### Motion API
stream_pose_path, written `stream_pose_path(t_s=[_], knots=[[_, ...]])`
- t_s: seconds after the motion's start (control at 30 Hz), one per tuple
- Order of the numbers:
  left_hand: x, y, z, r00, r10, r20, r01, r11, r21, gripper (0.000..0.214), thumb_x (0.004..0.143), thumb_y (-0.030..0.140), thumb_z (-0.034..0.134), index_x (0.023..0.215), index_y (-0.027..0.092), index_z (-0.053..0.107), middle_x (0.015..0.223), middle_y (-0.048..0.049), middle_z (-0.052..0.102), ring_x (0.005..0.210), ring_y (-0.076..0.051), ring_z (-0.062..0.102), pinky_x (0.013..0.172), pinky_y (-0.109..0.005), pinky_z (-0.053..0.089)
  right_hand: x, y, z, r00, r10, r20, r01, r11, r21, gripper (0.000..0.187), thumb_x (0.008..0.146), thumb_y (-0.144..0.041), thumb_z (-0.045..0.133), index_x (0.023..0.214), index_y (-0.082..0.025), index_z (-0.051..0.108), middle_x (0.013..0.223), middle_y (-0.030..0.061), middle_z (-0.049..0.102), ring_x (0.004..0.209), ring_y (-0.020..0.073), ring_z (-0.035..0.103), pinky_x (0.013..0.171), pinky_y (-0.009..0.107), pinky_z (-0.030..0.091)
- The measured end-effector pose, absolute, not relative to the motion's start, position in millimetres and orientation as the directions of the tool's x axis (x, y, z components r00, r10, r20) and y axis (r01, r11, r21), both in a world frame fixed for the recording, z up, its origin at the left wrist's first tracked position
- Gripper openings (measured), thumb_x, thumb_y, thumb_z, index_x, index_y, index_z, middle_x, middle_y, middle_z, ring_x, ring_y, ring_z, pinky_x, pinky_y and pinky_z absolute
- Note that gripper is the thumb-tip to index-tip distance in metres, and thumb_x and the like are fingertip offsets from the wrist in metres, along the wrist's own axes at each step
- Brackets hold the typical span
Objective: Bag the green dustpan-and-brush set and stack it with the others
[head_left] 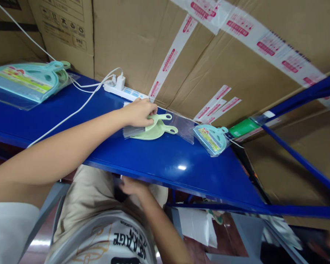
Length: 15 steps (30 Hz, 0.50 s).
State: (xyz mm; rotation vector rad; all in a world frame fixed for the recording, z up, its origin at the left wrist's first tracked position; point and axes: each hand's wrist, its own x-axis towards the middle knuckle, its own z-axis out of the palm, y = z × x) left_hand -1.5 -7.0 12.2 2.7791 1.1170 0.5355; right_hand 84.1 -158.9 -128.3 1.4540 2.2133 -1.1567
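Observation:
My left hand [139, 112] reaches across the blue shelf top [165, 161] and is closed on the handle end of a pale green brush that lies on a matching small dustpan [154, 129]. The brush's grey bristles stick out toward me. A clear plastic bag [183, 126] lies flat just right of the set. My right hand [132, 185] is low, under the shelf's near edge by my lap; it is blurred and its fingers are not clear.
A bagged blue dustpan set [211, 138] lies to the right, with a green packet [243, 127] beyond it. A stack of bagged blue dustpans [27, 82] sits far left. A white power strip [125, 91] with cables runs along taped cardboard boxes [143, 40].

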Motion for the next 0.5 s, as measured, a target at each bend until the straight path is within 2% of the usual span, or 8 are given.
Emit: stream_pose_path(t_s=[0.03, 0.07, 0.13, 0.17, 0.23, 0.33, 0.43, 0.5], knots=[[-0.8, -7.1, 12.0, 0.675, 0.681, 0.285, 0.645, -0.732, 0.22, 0.036, 0.077, 0.028, 0.057, 0.11, 0.02, 0.069, 0.106, -0.0099, 0.07, 0.109, -0.03, 0.061, 0.101, -0.045, 0.043, 83.3, -166.4, -118.6, -0.505, 0.563, -0.654, 0.86, 0.262, -0.438, 0.013, 0.091, -0.029, 0.061, 0.086, -0.02, 0.07, 0.094, 0.006, 0.076, 0.087, 0.0231, 0.071, 0.072, 0.031, 0.055], [-0.2, -7.1, 11.7, 0.68, 0.676, 0.284, 0.639, -0.736, 0.221, 0.036, 0.077, 0.028, 0.057, 0.11, 0.02, 0.069, 0.107, -0.0103, 0.07, 0.109, -0.031, 0.061, 0.101, -0.045, 0.043, 84.3, -174.5, -102.9, -0.604, 0.448, -0.659, 0.797, 0.351, -0.492, 0.017, 0.091, -0.035, 0.062, 0.084, -0.021, 0.069, 0.09, 0.0042, 0.076, 0.083, 0.021, 0.071, 0.071, 0.029, 0.054], [0.2, -6.2, 11.1, 0.691, 0.668, 0.276, 0.632, -0.744, 0.219, 0.036, 0.077, 0.028, 0.057, 0.11, 0.02, 0.07, 0.107, -0.0108, 0.07, 0.109, -0.031, 0.061, 0.101, -0.046, 0.043, 94.2, -188.3, -55.4, -0.834, 0.313, -0.454, 0.551, 0.443, -0.707, 0.013, 0.093, -0.031, 0.06, 0.091, -0.022, 0.069, 0.093, 0.0007, 0.076, 0.087, 0.0149, 0.07, 0.08, 0.023, 0.052], [-0.2, -5.2, 11.0, 0.695, 0.665, 0.273, 0.631, -0.746, 0.213, 0.035, 0.077, 0.028, 0.057, 0.109, 0.02, 0.07, 0.106, -0.0109, 0.071, 0.109, -0.031, 0.061, 0.101, -0.046, 0.043, 103.1, -191.0, -26.6, -0.886, 0.32, -0.334, 0.455, 0.473, -0.754, 0.012, 0.094, -0.03, 0.059, 0.094, -0.022, 0.068, 0.095, 0.0007, 0.075, 0.09, 0.0139, 0.069, 0.083, 0.022, 0.051], [-3.0, -2.1, 11.5, 0.689, 0.669, 0.28, 0.639, -0.743, 0.2, 0.035, 0.077, 0.029, 0.058, 0.109, 0.02, 0.07, 0.104, -0.0108, 0.071, 0.11, -0.032, 0.062, 0.102, -0.046, 0.043, 127.6, -182.0, 29.0, -0.861, 0.477, -0.178, 0.43, 0.494, -0.756, 0.014, 0.097, -0.029, 0.055, 0.097, -0.023, 0.068, 0.097, 0.0009, 0.074, 0.09, 0.0131, 0.068, 0.084, 0.023, 0.05], [-11.0, 5.4, 12.7, 0.65, 0.691, 0.316, 0.667, -0.718, 0.199, 0.037, 0.075, 0.028, 0.059, 0.11, 0.02, 0.071, 0.104, -0.0102, 0.072, 0.112, -0.032, 0.062, 0.102, -0.044, 0.044, 169.8, -131.3, 72.8, -0.552, 0.829, 0.086, 0.617, 0.476, -0.626, 0.018, 0.097, -0.034, 0.054, 0.096, -0.023, 0.068, 0.09, 0.0021, 0.07, 0.086, 0.0158, 0.065, 0.081, 0.027, 0.05], [-18.9, 13.1, 11.7, 0.627, 0.698, 0.346, 0.672, -0.709, 0.213, 0.038, 0.073, 0.027, 0.059, 0.108, 0.021, 0.072, 0.102, -0.0073, 0.074, 0.108, -0.029, 0.064, 0.097, -0.04, 0.047, 202.2, -66.0, 55.5, -0.211, 0.914, 0.347, 0.788, 0.369, -0.493, 0.024, 0.097, -0.035, 0.049, 0.097, -0.02, 0.068, 0.091, 0.006, 0.07, 0.09, 0.02, 0.064, 0.083, 0.032, 0.05], [-20.4, 15.6, 9.3, 0.633, 0.69, 0.351, 0.652, -0.72, 0.238, 0.037, 0.072, 0.026, 0.059, 0.106, 0.021, 0.073, 0.099, -0.0048, 0.075, 0.102, -0.026, 0.066, 0.092, -0.036, 0.049, 215.1, -36.5, 29.9, -0.084, 0.908, 0.411, 0.86, 0.274, -0.43, 0.024, 0.096, -0.032, 0.048, 0.094, -0.019, 0.068, 0.093, 0.0084, 0.071, 0.092, 0.022, 0.064, 0.087, 0.034, 0.05]])
